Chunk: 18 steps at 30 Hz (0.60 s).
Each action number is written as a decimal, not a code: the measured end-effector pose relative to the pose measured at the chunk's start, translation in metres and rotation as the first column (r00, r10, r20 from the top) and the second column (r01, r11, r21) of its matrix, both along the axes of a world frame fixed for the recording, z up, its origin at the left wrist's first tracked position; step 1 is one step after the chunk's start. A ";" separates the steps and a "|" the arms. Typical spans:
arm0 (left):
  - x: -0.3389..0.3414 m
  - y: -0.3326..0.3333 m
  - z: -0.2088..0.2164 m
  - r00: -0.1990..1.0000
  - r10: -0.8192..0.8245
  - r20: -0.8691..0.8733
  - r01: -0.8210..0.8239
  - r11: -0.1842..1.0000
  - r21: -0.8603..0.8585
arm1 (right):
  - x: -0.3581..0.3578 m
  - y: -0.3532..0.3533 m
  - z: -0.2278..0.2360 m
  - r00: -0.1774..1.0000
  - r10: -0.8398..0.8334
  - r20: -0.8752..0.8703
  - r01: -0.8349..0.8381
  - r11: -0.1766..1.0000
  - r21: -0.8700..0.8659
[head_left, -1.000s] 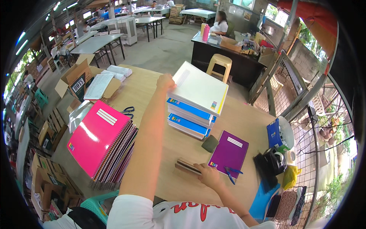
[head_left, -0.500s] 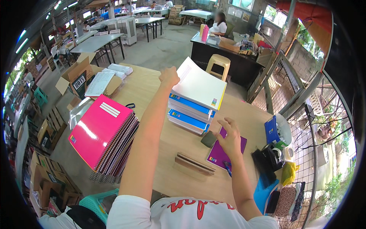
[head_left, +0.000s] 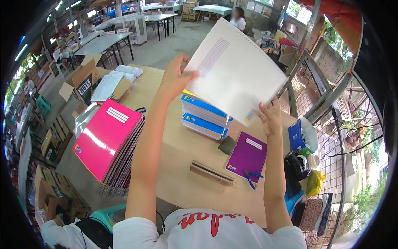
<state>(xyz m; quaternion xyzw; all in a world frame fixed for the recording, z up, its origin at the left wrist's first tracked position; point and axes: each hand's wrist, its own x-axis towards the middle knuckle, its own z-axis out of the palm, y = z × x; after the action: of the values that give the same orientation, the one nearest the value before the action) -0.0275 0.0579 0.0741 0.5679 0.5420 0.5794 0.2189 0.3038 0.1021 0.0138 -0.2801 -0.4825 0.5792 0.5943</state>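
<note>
Raised over the table is a white punched sheaf of notebook pages [head_left: 238, 68], tilted, with holes along its upper right edge. My left hand [head_left: 175, 79] pinches its left edge, thumb on top. My right hand [head_left: 270, 118] grips the lower right corner; some of its fingers are hidden behind the pages. Beneath stands a stack of blue-covered page blocks [head_left: 203, 120], a yellow edge showing at its top. Closer to me, a purple notebook cover [head_left: 244, 155] lies flat with blue-handled pliers [head_left: 251, 176] across it. A dark grey pad [head_left: 227, 146] sits beside the cover.
A tall pile of pink spiral notebooks [head_left: 105, 137] stands at the left. A slotted wooden block [head_left: 211, 173] lies near the front edge. Black combs, tape and a yellow bag [head_left: 316, 184] crowd the right side by a wire mesh. An open carton [head_left: 85, 85] is far left.
The white pages have risen off the blue stack and tilted. My right hand has moved up from above the purple cover to their corner. The pliers now show fully.
</note>
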 end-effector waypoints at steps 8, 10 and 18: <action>-0.017 -0.117 -0.221 0.932 -0.050 0.360 0.131 0.970 -0.205 | -0.045 -0.132 -0.058 0.788 0.015 0.615 0.079 0.989 -0.125; -0.023 -0.132 -0.272 0.892 -0.017 0.452 0.133 0.965 -0.227 | -0.054 -0.138 -0.107 0.812 -0.041 0.582 -0.062 0.986 0.155; -0.050 -0.152 -0.335 0.856 0.019 0.517 0.106 0.972 -0.211 | -0.079 -0.141 -0.138 0.754 -0.025 0.657 -0.165 0.960 0.226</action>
<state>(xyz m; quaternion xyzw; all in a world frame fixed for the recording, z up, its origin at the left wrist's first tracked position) -0.0775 -0.0946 -0.2605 0.3749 0.5145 0.6376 0.4339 0.2247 -0.0392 -0.1245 -0.3623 -0.7438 0.3958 0.3985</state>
